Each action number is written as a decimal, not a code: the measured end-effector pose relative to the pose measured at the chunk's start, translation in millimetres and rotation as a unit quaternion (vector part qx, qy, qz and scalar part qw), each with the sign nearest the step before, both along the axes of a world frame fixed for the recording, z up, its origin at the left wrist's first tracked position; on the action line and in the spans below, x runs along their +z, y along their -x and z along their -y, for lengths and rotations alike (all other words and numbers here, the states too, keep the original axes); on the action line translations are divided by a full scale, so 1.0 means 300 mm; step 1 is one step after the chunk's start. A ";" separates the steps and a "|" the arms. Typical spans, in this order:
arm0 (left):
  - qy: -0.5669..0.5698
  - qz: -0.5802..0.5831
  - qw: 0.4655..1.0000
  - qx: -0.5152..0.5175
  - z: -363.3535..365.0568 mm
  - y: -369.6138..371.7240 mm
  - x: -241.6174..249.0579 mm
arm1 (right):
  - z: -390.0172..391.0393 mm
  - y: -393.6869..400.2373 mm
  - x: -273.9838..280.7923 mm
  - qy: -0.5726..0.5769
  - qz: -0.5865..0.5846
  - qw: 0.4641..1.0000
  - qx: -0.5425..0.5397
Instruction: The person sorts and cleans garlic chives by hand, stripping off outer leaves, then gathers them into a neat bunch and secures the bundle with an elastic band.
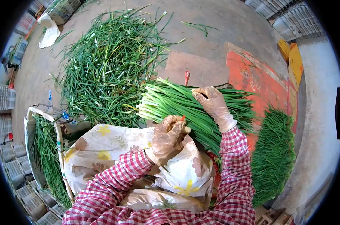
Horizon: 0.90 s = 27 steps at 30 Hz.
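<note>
1. A bundle of green chives point(185, 107) is lying across the person's lap, its pale cut ends pointing left and its leaf tips running right over an orange-red sheet point(252, 80)
2. The right hand point(214, 103), gloved, is resting palm down on top of the bundle with its fingers curled over the stalks, pressing them together
3. The left hand point(169, 134), also gloved, is sitting just in front of the bundle, its fingers closing in a pinch on a small red band point(183, 118) that is touching the stalks
4. A floral apron point(102, 146) is covering the lap beneath both hands, and red checked sleeves are running back from the wrists
5. A large loose heap of chives point(110, 63) is spreading over the floor behind the bundle
6. A trimmed stack of chives point(275, 150) is lying on the right, well apart from the hands
7. A crate point(29, 123) on the left is holding more green stalks
</note>
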<state>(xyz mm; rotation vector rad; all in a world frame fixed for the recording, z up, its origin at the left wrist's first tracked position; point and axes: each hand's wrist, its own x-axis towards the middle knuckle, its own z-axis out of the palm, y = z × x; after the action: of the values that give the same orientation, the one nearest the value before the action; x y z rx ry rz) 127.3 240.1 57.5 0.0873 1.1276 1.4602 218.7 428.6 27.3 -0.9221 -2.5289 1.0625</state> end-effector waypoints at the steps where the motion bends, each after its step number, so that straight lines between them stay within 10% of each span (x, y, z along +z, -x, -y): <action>1: 0.003 0.006 1.000 -0.001 0.001 0.000 0.002 | 0.003 -0.001 -0.004 -0.001 0.002 1.000 0.000; 6: 0.003 0.030 0.999 -0.028 0.011 0.010 0.003 | 0.054 0.001 -0.025 0.076 -0.176 0.981 0.019; 8: -0.011 0.038 0.998 -0.038 0.012 0.018 0.002 | 0.076 -0.021 -0.034 -0.055 -0.195 0.974 0.099; 12: -0.001 -0.002 0.997 -0.080 -0.024 0.038 0.013 | 0.110 -0.035 -0.006 -0.227 -0.108 0.953 0.169; 18: 0.100 -0.045 0.990 -0.085 -0.135 0.093 0.042 | -0.002 0.013 0.107 -0.026 0.017 0.975 0.221; 23: 0.105 -0.037 0.991 -0.075 -0.144 0.089 0.010 | -0.088 0.159 0.218 -0.074 0.029 0.996 0.041; 25: 0.103 -0.041 0.991 -0.080 -0.138 0.089 0.016 | -0.110 0.247 0.207 -0.213 0.233 0.948 -0.042; 27: 0.104 -0.045 0.990 -0.082 -0.139 0.088 0.029 | -0.107 0.309 0.147 -0.119 0.382 0.916 -0.026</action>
<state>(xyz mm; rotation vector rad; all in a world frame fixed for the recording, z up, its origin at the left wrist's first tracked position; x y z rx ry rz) 101.0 281.8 66.3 0.0975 1.3088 1.1953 126.1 460.7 71.3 -1.5464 -3.1008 0.3767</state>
